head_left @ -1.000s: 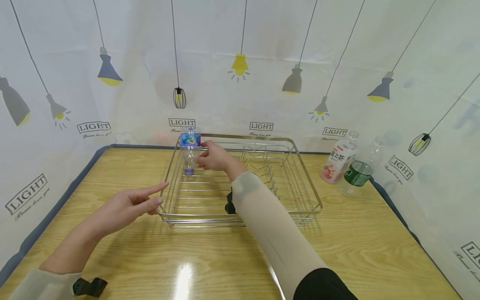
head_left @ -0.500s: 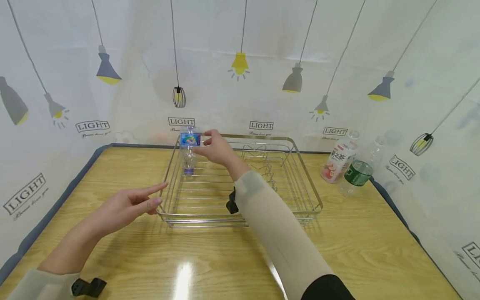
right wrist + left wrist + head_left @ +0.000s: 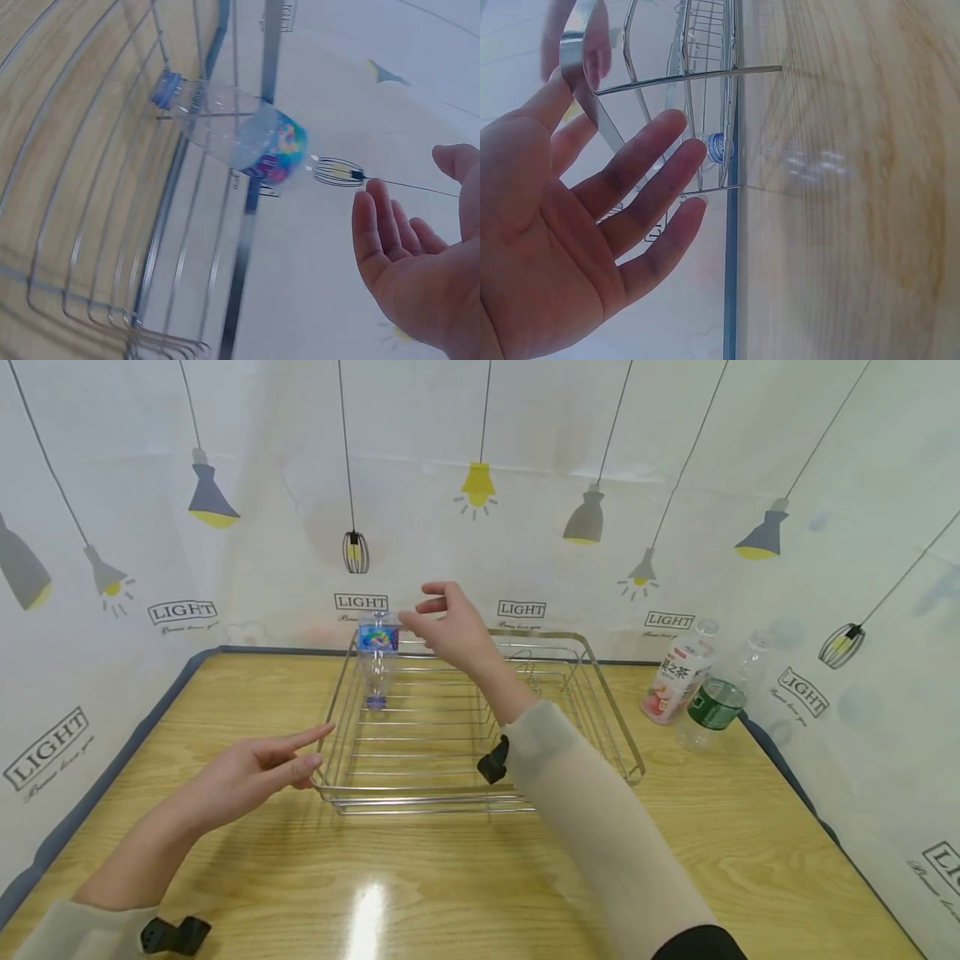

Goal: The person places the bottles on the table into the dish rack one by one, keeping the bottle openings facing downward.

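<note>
A stainless-steel dish rack (image 3: 435, 790) sits on the wooden table. Upside down in its back left part stands a clear plastic bottle (image 3: 377, 662), its blue cap down and a colourful blue label around it; in the right wrist view the bottle (image 3: 217, 124) leans across the wires. My right hand (image 3: 459, 625) is beside the bottle's upper end, apart from it, fingers loosely bent and holding nothing. My left hand (image 3: 243, 772) touches the rack's front left corner with thumb and index finger. In the left wrist view its other fingers (image 3: 649, 161) extend loosely outside the wires.
At the right of the table stand a bottle with a white and pink label (image 3: 677, 675) and a clear bottle with a green label (image 3: 717, 706). A white cloth printed with lamps (image 3: 420, 435) encloses the back and sides.
My right hand has let go of the upside-down bottle and drawn up and to the right, its fingers opening. The bottle stays in the rack. My left hand keeps its place.
</note>
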Motion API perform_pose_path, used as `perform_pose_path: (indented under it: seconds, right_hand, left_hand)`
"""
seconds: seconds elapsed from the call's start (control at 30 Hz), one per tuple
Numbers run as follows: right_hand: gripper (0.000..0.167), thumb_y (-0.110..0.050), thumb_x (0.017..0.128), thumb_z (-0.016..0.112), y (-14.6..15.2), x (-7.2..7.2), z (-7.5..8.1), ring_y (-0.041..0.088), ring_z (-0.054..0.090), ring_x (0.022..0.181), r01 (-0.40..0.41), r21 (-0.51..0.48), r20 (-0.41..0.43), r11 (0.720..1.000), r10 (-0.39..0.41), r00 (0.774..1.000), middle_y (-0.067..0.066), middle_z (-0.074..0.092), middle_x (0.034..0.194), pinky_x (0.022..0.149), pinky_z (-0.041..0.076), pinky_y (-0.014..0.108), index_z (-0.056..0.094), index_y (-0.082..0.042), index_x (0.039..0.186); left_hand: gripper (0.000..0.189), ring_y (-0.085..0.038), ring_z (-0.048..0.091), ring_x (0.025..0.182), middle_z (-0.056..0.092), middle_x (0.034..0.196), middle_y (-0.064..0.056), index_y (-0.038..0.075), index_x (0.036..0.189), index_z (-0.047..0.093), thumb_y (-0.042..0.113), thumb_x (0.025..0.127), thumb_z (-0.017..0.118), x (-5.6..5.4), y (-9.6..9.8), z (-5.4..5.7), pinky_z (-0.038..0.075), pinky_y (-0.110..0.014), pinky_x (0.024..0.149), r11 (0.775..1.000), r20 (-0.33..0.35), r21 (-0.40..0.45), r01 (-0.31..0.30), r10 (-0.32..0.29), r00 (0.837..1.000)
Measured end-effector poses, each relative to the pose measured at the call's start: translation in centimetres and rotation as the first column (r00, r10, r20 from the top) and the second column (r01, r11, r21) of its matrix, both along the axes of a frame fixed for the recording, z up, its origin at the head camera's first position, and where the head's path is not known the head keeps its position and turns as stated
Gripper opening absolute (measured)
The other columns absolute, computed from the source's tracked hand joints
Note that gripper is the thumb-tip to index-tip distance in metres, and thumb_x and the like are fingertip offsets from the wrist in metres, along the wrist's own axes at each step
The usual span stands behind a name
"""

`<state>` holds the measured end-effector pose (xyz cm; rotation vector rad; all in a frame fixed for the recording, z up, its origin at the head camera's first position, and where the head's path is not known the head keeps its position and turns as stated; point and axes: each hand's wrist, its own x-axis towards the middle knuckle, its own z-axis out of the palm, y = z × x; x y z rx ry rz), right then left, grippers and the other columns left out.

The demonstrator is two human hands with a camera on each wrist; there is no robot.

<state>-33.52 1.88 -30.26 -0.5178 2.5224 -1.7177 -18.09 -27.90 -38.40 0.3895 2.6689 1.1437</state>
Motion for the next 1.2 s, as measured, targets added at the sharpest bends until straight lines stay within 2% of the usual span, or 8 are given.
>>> perform_pose_path:
  seconds: [0.13,0.27,0.37,0.5,0.7,0.9,1.0,1.2]
  right_hand:
    - [0.062,-0.034,0.108,0.072,2.0,1.2,1.3,0.024,0.071,0.112,-0.061,-0.039,-0.057,0.997,0.059,0.997,0.007,0.064,0.143,0.096,0.062,0.041,0.046,-0.016,0.161]
    - [0.056,-0.028,0.109,0.069,4.6,2.4,2.5,0.027,0.072,0.11,-0.105,-0.047,-0.096,0.993,0.1,0.99,0.008,0.063,0.142,0.099,0.062,0.046,0.048,-0.015,0.159]
    - [0.054,-0.025,0.11,0.068,6.8,3.4,3.4,0.031,0.072,0.11,-0.109,-0.036,-0.114,0.993,0.104,0.988,0.01,0.064,0.142,0.099,0.061,0.048,0.049,-0.015,0.159]
    - [0.053,-0.023,0.109,0.069,9.9,4.5,3.8,0.031,0.072,0.109,-0.086,-0.018,-0.14,0.996,0.083,0.987,0.011,0.065,0.139,0.094,0.063,0.041,0.05,-0.013,0.158]
    - [0.051,-0.02,0.11,0.067,14.5,5.4,3.0,0.027,0.072,0.109,-0.037,0.01,-0.134,0.999,0.038,0.99,0.014,0.064,0.14,0.09,0.063,0.034,0.05,-0.011,0.157]
    - [0.051,-0.027,0.112,0.065,18.7,6.2,1.7,0.026,0.071,0.114,0.036,0.073,-0.115,0.997,-0.028,0.993,0.016,0.062,0.143,0.088,0.06,0.024,0.048,-0.012,0.158]
    - [0.052,-0.028,0.112,0.065,20.8,6.3,1.1,0.018,0.072,0.11,0.071,0.071,-0.139,0.995,-0.061,0.988,0.012,0.063,0.139,0.088,0.06,0.022,0.049,-0.012,0.158]
    - [0.046,-0.024,0.113,0.064,25.2,6.5,0.3,0.006,0.072,0.101,0.142,0.042,-0.246,0.989,-0.127,0.961,-0.007,0.066,0.126,0.087,0.059,0.017,0.052,-0.01,0.156]
  left_hand:
    - [0.058,-0.014,0.073,0.111,0.082,0.118,0.001,0.036,0.169,0.043,0.049,0.114,0.057,0.0,0.1,0.0,0.057,-0.053,0.095,1.0,-0.006,-0.023,-0.006,0.006,1.0]
    - [0.058,-0.014,0.073,0.11,0.082,0.114,0.003,0.036,0.17,0.043,0.049,0.115,0.056,0.0,0.2,0.0,0.056,-0.047,0.092,1.0,-0.006,-0.027,-0.007,0.007,1.0]
    - [0.058,-0.015,0.073,0.11,0.082,0.114,0.003,0.035,0.17,0.042,0.048,0.115,0.056,-0.1,0.2,0.0,0.055,-0.043,0.089,1.0,-0.005,-0.02,-0.005,0.005,1.0]
    - [0.058,-0.016,0.072,0.111,0.082,0.113,0.001,0.036,0.17,0.041,0.048,0.116,0.054,-0.1,0.1,-0.1,0.055,-0.044,0.09,1.0,-0.004,-0.023,0.005,-0.005,1.0]
    - [0.057,-0.016,0.072,0.111,0.081,0.113,0.002,0.035,0.171,0.04,0.05,0.117,0.051,0.0,-0.1,-0.2,0.055,-0.046,0.091,1.0,-0.008,-0.028,0.011,-0.011,1.0]
    - [0.055,-0.018,0.072,0.11,0.081,0.111,-0.001,0.034,0.171,0.04,0.046,0.118,0.05,0.1,-0.3,-0.4,0.054,-0.042,0.087,1.0,-0.018,-0.01,0.014,-0.015,1.0]
    - [0.054,-0.019,0.072,0.11,0.081,0.109,0.0,0.034,0.171,0.041,0.045,0.118,0.049,0.1,-0.2,-0.4,0.054,-0.041,0.086,1.0,-0.025,-0.015,0.011,-0.012,1.0]
    - [0.055,-0.018,0.073,0.111,0.081,0.111,0.001,0.035,0.171,0.041,0.047,0.118,0.048,0.2,0.0,-0.1,0.054,-0.041,0.086,0.999,-0.023,-0.031,0.012,-0.013,1.0]
